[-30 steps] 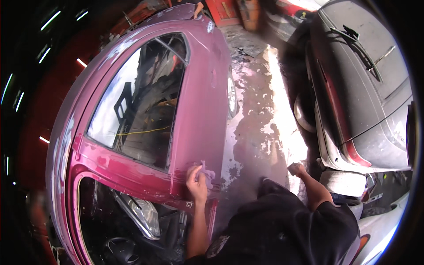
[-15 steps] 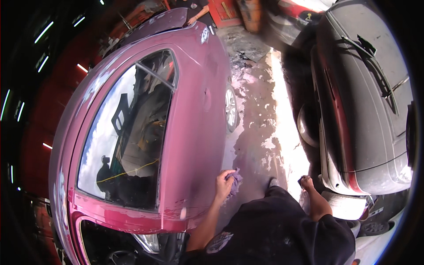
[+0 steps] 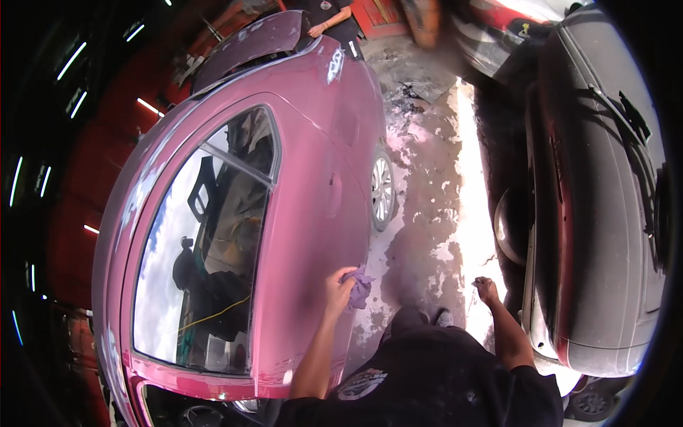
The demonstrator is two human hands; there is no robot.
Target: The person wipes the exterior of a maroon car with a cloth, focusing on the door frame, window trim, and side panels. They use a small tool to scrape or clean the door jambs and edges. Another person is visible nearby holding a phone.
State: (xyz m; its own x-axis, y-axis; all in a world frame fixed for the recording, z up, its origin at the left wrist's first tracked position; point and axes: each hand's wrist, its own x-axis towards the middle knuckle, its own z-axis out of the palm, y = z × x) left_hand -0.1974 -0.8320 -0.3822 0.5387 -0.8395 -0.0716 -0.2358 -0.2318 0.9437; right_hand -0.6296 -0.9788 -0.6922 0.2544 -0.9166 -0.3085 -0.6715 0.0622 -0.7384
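My left hand (image 3: 337,292) is closed on a crumpled purple cloth (image 3: 361,289), held beside the flank of a dull pink car (image 3: 306,242). Whether the cloth touches the door panel I cannot tell. Out to the right, over the sunlit strip of floor, my right hand (image 3: 487,289) is curled, and what its fingers hold, if anything, is too small to name. The car's side window (image 3: 213,263) reflects sky and a dark figure. Pale sanded patches mark its roof edge and rear corner.
A dark grey car (image 3: 605,213) with dust on it stands along the right. At the far end, another person's hand (image 3: 318,30) rests by the raised panel (image 3: 249,44) of the pink car. The concrete floor (image 3: 427,235) between the cars is stained and patchy.
My view has shifted forward along the pink car, with more of its rear wheel showing. The cloth in my left hand now appears nearer the door. My right arm still hangs out to the right.
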